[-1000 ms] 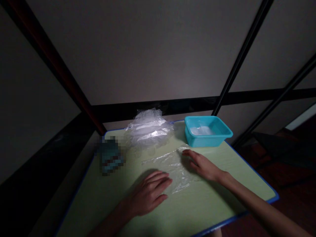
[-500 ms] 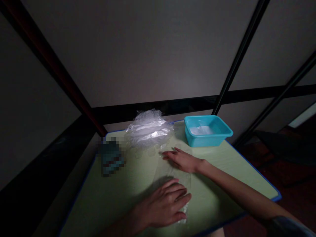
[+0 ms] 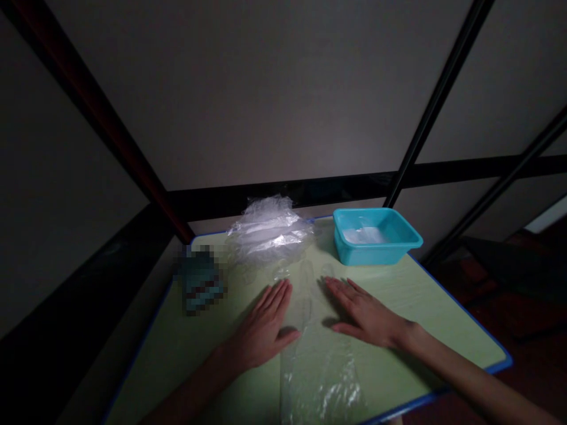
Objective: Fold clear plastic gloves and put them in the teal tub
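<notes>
Dim light falls on a pale green tabletop with a blue edge [image 3: 186,360], set against a plain grey wall crossed by dark bars. Centre, near edge: a clear, thin plastic bag [image 3: 316,360] lies flat on the tabletop, its long axis running from the near edge away from the person, its near end crinkled and glinting. Left hand [image 3: 266,324]: palm down, fingers straight and held together, thumb spread; it rests at the left border of the plastic bag, gripping nothing. Right hand [image 3: 365,313]: likewise flat and palm down, fingers extended and slightly fanned, lying at the bag's right border; whether its thumb touches the film cannot be told. The two hands lie apart, with the far end of the bag between them. Beyond the hands, at the far edge, sits a crumpled heap of clear plastic bags [image 3: 268,233]. Far right corner: a turquoise rectangular plastic tub [image 3: 376,251], its floor showing something pale. Left edge: a blurred, pixelated dark object [image 3: 199,286].
</notes>
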A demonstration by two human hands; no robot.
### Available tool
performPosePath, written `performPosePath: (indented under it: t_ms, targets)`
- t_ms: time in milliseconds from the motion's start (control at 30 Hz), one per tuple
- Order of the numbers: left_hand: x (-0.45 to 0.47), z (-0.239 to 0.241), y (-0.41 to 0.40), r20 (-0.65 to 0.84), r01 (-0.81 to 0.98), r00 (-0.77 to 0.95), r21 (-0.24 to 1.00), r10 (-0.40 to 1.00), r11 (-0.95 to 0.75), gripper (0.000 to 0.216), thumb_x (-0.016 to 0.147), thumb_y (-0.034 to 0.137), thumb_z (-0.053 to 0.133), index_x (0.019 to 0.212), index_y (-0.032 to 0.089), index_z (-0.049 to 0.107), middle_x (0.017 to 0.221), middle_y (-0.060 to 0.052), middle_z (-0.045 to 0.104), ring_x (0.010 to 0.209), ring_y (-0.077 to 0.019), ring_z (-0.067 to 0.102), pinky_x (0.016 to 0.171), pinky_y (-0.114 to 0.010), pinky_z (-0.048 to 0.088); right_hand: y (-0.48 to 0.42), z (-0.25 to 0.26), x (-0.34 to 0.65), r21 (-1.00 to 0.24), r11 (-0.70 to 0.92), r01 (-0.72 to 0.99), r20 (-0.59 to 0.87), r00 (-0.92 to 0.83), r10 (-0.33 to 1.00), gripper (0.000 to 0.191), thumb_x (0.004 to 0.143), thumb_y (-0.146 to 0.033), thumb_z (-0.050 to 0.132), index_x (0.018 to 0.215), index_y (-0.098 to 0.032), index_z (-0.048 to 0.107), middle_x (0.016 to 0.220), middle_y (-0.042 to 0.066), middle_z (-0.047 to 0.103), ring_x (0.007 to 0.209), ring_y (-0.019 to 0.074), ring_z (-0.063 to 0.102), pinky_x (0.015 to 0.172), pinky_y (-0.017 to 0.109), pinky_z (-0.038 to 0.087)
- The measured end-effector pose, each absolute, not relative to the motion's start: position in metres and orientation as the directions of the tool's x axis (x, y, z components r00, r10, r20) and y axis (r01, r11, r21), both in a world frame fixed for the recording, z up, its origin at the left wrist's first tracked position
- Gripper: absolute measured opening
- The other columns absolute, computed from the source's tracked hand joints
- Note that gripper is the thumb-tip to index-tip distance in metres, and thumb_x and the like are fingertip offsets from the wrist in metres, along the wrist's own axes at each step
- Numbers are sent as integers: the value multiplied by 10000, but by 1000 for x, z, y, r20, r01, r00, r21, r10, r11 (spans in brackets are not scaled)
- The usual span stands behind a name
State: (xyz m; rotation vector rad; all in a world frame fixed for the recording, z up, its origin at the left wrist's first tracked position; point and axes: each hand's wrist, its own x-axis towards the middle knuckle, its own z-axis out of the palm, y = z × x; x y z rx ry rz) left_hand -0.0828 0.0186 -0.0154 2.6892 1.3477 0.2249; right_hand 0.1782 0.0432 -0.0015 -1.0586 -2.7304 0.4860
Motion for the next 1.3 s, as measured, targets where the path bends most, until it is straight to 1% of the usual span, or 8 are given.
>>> performPosePath:
  t_ms: [100, 200, 333, 400, 500, 633, 900, 1300]
  targets:
    - [-88, -20, 17, 53, 784, 586, 215, 809, -582, 793, 753, 425, 540, 1362, 103, 146, 1426, -151, 164, 1306, -251, 125, 1055, -425, 156, 41, -9, 184, -354, 728, 587, 9, -776, 630, 861, 776, -547, 473, 1383, -105, 53, 1410, 193, 165, 1297, 265, 137, 1038, 495, 130]
    - [-88, -13, 15, 74, 736, 561, 412, 825, -537, 730, 786, 350, 513, 1370, 140, 129, 1436, -121, 144, 1308, -235, 127, 1055, -432, 158, 40, 2, 188, -445, 740, 505, 49, -811, 583, 790, 803, -489, 479, 1383, -142, 70, 1413, 167, 186, 1293, 249, 168, 1041, 483, 136]
    - [-88, -3, 17, 52, 394, 571, 858, 820, -329, 467, 872, 385, 368, 1282, 161, 376, 1338, -105, 391, 1225, -225, 350, 1009, -408, 287, 33, 13, 188, -689, 598, 410, 98, -765, 636, 429, 897, -321, 377, 1301, -200, 304, 1295, 102, 430, 1174, 186, 405, 966, 380, 341]
    - [-86, -6, 21, 16, 202, 576, 966, 817, -162, 463, 870, 458, 348, 1165, 141, 512, 1221, -118, 522, 1135, -237, 465, 957, -405, 360, 32, 7, 186, -788, 497, 362, 104, -718, 688, 327, 911, -289, 343, 1222, -198, 391, 1138, 79, 554, 1037, 165, 518, 876, 344, 424]
    - [-84, -15, 27, -58, 94, 551, 996, 832, 6, 491, 829, 517, 415, 1063, 118, 579, 1110, -132, 599, 1043, -249, 540, 902, -414, 408, 34, -6, 184, -851, 423, 311, 133, -652, 747, 253, 905, -295, 363, 1091, -174, 484, 981, 73, 606, 893, 159, 572, 773, 318, 472]
    - [-90, -19, 34, -63, -5, 562, 997, 825, 79, 496, 838, 520, 397, 1041, 112, 592, 1086, -141, 612, 1018, -248, 558, 906, -419, 396, 27, 0, 187, -722, 593, 355, 189, -724, 664, 209, 871, -304, 446, 952, -165, 580, 904, 73, 599, 855, 160, 556, 739, 295, 454]
    - [-89, -12, 31, -105, 23, 664, 993, 740, 120, 488, 829, 514, 424, 1024, 103, 601, 1070, -153, 619, 998, -254, 574, 873, -419, 417, -21, 15, 194, -418, 859, 296, -37, -950, 309, 610, 779, -418, 548, 1285, -117, 389, 1255, 140, 467, 1130, 281, 416, 933, 436, 349]
    - [-82, -9, 28, -128, 67, 698, 991, 704, 115, 521, 815, 536, 425, 1013, 93, 614, 1040, -165, 630, 984, -265, 576, 860, -423, 412, -34, 11, 189, -476, 832, 286, 82, -927, 366, 264, 894, -240, 390, 1054, -175, 589, 1166, 63, 569, 1084, 180, 488, 908, 325, 402]
